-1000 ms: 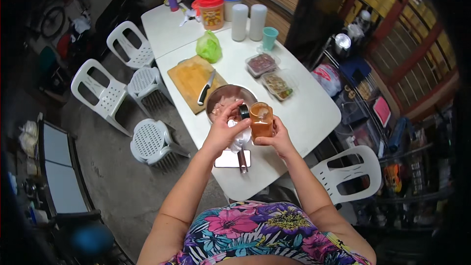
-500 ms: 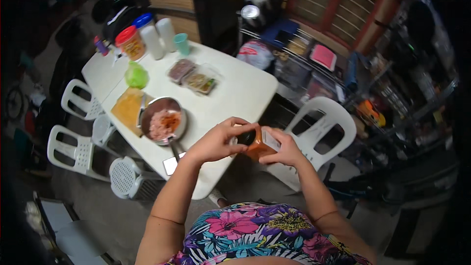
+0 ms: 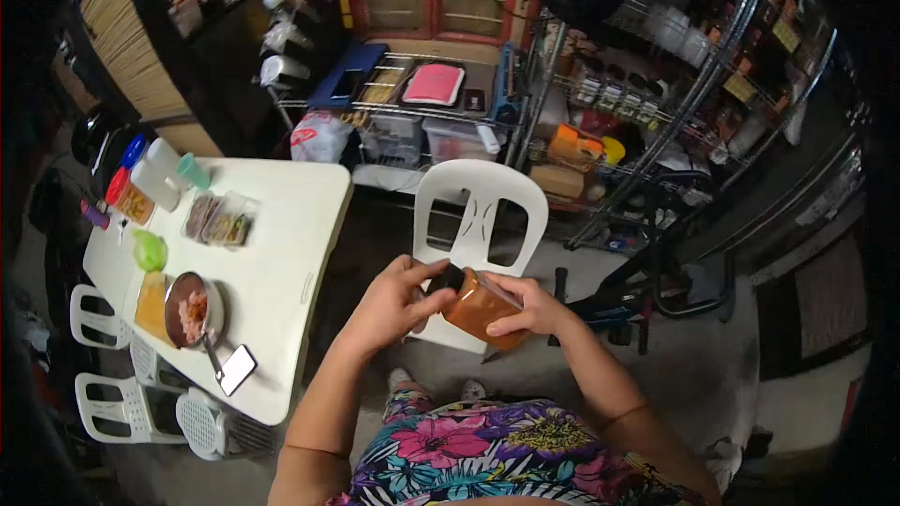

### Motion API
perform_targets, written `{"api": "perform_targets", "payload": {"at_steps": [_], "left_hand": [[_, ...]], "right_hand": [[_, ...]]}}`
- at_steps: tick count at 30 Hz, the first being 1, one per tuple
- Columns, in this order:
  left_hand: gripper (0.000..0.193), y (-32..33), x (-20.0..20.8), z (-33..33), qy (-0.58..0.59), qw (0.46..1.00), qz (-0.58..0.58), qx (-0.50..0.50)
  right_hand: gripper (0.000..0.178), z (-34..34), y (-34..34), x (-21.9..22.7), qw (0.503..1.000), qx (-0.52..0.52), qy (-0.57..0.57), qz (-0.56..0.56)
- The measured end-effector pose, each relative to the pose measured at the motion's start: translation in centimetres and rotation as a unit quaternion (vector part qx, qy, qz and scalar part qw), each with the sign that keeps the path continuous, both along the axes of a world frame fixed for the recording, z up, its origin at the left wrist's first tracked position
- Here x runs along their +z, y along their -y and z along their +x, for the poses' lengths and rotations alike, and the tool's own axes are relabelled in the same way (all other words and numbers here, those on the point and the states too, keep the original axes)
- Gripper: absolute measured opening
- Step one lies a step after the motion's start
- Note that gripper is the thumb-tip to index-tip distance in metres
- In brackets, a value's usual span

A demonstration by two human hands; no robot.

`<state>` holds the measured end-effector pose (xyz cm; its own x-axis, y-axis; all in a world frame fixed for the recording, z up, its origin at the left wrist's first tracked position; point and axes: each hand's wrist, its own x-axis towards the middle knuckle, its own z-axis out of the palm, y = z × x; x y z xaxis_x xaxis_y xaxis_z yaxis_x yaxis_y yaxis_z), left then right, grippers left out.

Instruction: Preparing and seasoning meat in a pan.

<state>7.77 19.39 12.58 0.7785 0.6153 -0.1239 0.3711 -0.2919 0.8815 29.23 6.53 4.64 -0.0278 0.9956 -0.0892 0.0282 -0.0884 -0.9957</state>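
My right hand (image 3: 536, 307) is wrapped round a clear jar of orange-brown spice powder (image 3: 478, 311), held tilted in front of my body. The fingers and thumb of my left hand (image 3: 389, 305) close on the jar's black lid (image 3: 452, 279), which sits at the jar's upper left end. On the white table (image 3: 281, 225) to the left stands a metal pot (image 3: 217, 305) holding pinkish ground meat (image 3: 192, 311) with a reddish powder on it. A utensil handle (image 3: 214, 358) leans out over the pot's near rim.
A white plastic chair (image 3: 480, 192) stands just beyond my hands. A phone (image 3: 238, 370), clear food containers (image 3: 225, 223), a green bag (image 3: 150, 250) and a teal cup (image 3: 193, 171) are on the table. Loaded wire shelves (image 3: 647, 145) line the far right.
My view has turned to the right, so the table now lies farther left and the chair is ahead. Both hands keep hold of the jar and its lid, now away from the table.
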Motion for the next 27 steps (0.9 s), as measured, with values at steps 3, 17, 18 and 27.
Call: {"api": "perform_targets", "payload": {"at_steps": [3,17,18,27], "left_hand": [[0.034,-1.6,-0.2,1.7,0.121,0.981,-0.012,-0.153],[0.047,-6.4,-0.6,10.8,0.022,0.966,0.170,-0.194],[0.047,-6.7,-0.9,11.3,0.024,0.966,0.171,-0.195],[0.056,-7.0,-1.1,17.0,0.117,0.982,0.147,-0.032]], "right_hand": [[0.081,3.5,0.6,-1.0,0.988,0.066,-0.129,-0.050],[0.079,8.8,-4.2,0.9,0.996,0.054,-0.073,-0.024],[0.075,9.4,-4.5,1.0,0.995,0.077,-0.048,-0.036],[0.095,22.8,-9.5,-0.7,0.966,-0.132,0.210,0.074]]}}
